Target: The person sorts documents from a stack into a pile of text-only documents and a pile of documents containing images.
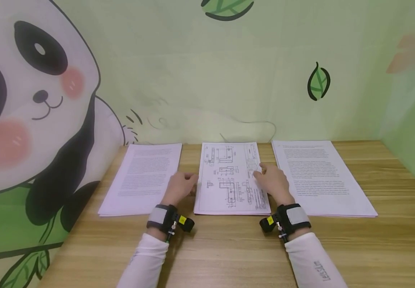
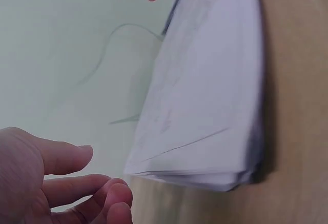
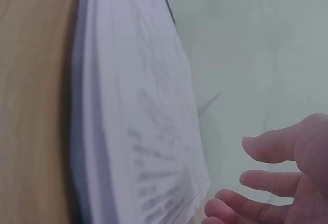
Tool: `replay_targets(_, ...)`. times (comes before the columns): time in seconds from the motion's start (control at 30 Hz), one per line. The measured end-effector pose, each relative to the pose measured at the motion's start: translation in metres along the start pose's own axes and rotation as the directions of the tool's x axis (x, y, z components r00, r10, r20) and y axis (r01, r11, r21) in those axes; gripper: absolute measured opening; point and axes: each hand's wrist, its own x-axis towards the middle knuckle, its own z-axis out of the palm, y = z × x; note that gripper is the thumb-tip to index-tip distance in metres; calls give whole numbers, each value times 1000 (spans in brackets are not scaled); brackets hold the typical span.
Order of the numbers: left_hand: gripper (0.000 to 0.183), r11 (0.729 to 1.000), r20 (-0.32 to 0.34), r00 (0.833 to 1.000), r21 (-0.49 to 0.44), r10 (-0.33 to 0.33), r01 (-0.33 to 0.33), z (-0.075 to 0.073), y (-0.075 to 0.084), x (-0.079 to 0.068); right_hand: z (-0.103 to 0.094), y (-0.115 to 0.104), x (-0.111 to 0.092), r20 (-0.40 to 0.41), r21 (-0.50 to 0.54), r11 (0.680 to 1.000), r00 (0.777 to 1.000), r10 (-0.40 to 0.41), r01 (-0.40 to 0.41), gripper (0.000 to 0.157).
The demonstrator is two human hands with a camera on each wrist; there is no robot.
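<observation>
A stack of paper [image 1: 241, 160] with technical drawings on its top sheet lies in the middle of the table. At its left edge is my left hand [image 1: 179, 187], fingers loosely bent. The left wrist view has that hand [image 2: 66, 183] close to a corner of the drawing stack [image 2: 205, 90], with nothing held. My right hand [image 1: 273, 184] is at the stack's right edge, its thumb side over the margin in the head view. Seen from the right wrist, the fingers of this hand [image 3: 277, 178] are spread apart beside the drawing stack [image 3: 128, 80] and hold nothing.
A stack of text pages [image 1: 144, 172] lies to the left, and another text stack [image 1: 312, 172] to the right. All rest on a wooden table [image 1: 229, 252]. Behind stands a green backdrop [image 1: 178, 72] printed with a panda and leaves.
</observation>
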Motion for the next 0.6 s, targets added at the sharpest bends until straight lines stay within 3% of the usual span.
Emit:
replay_targets(0.13,42,999,-15,999,3,44,-44,-16,2,-2,5,-10,0,-62,59,997,997,-39,42,47)
replay_targets(0.33,46,996,-50,995,34,81,-79,-44,-4,-4,22,-31,-4,-76,175,977,991,-112,123,40)
replay_targets(0.6,44,994,-142,987,94,73,-60,-78,-27,-2,62,-64,-14,-79,378,882,959,-272,281,32)
